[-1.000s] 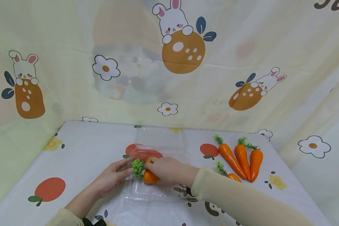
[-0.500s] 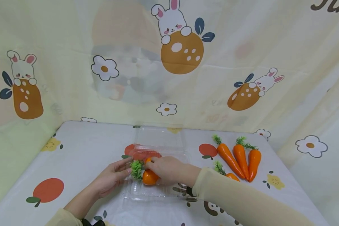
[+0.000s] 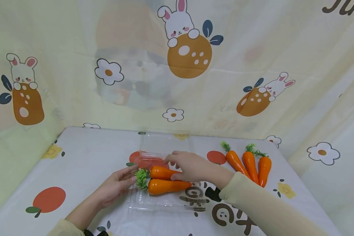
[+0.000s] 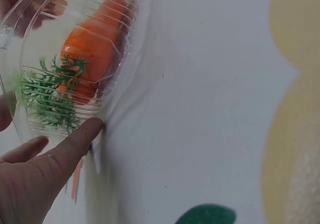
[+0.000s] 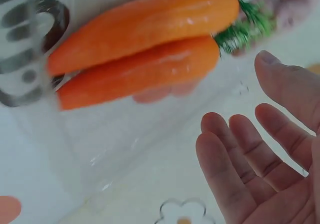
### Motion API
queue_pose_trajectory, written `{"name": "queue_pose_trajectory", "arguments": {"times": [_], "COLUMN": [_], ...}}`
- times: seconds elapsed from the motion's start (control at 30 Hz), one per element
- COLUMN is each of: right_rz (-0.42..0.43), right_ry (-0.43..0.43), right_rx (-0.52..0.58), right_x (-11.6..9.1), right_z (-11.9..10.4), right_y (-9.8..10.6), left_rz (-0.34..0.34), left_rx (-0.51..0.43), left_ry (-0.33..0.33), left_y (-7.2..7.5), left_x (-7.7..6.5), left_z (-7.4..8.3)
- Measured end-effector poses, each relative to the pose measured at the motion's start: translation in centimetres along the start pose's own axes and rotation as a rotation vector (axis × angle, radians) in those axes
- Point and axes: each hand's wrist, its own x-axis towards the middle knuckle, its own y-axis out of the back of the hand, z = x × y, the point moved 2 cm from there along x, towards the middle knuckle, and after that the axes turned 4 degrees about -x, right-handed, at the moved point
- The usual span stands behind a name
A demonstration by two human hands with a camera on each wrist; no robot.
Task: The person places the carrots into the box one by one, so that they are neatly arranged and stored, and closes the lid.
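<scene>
The left hand [image 3: 118, 187], fingers spread and gripping nothing, merely flanks the box [image 3: 153, 200] end, so this flimsy tray could skid if the right hand [image 3: 191, 167], open and empty above two carrots [image 3: 168, 186] inside, snagged it, with three more carrots [image 3: 249, 164] beyond.

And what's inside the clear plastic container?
Two orange carrots lie side by side in the container, green tops toward the left hand. The right hand hides one tip in the head view; whatever is directly beneath the carrots is covered.
</scene>
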Motion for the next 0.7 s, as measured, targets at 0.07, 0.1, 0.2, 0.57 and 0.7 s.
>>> {"name": "queue_pose_trajectory", "arguments": {"times": [0.07, 0.1, 0.2, 0.57, 0.7], "right_rz": [0.027, 0.041, 0.106, 0.282, 0.34], "right_ry": [-0.011, -0.017, -0.004, -0.151, -0.216], "right_rx": [0.055, 0.08, 0.138, 0.281, 0.27], "right_x": [-0.9, -1.4, -3.2, -10.3, -12.9], "right_z": [1.0, 1.5, 3.2, 9.4, 11.4], "right_y": [0.5, 0.7, 1.3, 2.9, 3.1], "left_rz": [-0.001, -0.002, -0.006, -0.008, -0.006], "left_rx": [-0.004, -0.005, -0.003, 0.019, 0.022], "left_ry": [0.005, 0.005, 0.006, 0.002, 0.003], "left_y": [-0.1, -0.2, -0.2, 0.0, 0.0], "left_x": [-0.1, -0.1, -0.1, 0.0, 0.0], "left_z": [0.1, 0.1, 0.1, 0.0, 0.0]}}
